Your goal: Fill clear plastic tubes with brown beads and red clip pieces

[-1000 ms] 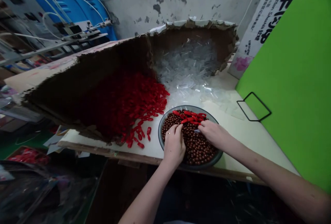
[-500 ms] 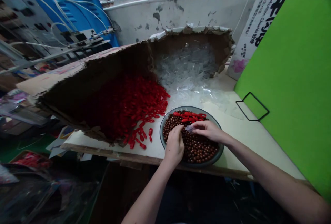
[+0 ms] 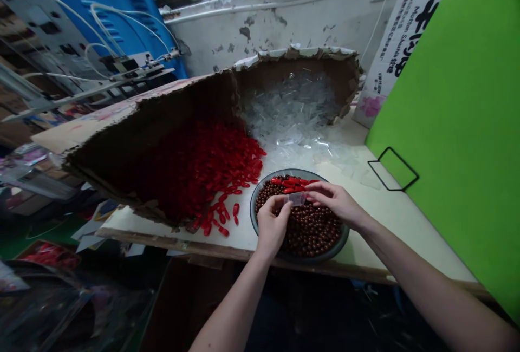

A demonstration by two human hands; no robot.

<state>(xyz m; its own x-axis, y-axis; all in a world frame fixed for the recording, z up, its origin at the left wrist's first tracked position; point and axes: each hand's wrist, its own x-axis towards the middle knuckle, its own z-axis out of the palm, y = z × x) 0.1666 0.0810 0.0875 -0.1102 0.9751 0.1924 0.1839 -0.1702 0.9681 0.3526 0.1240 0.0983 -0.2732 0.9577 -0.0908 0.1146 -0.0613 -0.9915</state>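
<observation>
A small clear plastic sleeve (image 3: 296, 199) is held level above a round grey bowl (image 3: 254, 221). My left hand (image 3: 273, 225) pinches its left end between thumb and fingers. At the right end, the fingertips of my right hand (image 3: 339, 204) close on the sleeve; whether they also hold something small is hard to make out. Round brown beads (image 3: 314, 233) fill the bowl below both hands. On top of the beads, toward the far rim, lie several red plastic pieces (image 3: 289, 182), partly behind my right fingers.
Left of the bowl, a torn cardboard box (image 3: 101, 130) spills a heap of red pieces (image 3: 211, 162) onto the white tabletop (image 3: 406, 233). Clear plastic sleeves (image 3: 292, 119) pile up behind. A green panel (image 3: 442, 124) with a black wire loop (image 3: 412, 181) stands at the right.
The clear sleeve has turned level and now spans between both hands, with my left hand gripping its left end. My right hand has shifted slightly right. The view has moved a little.
</observation>
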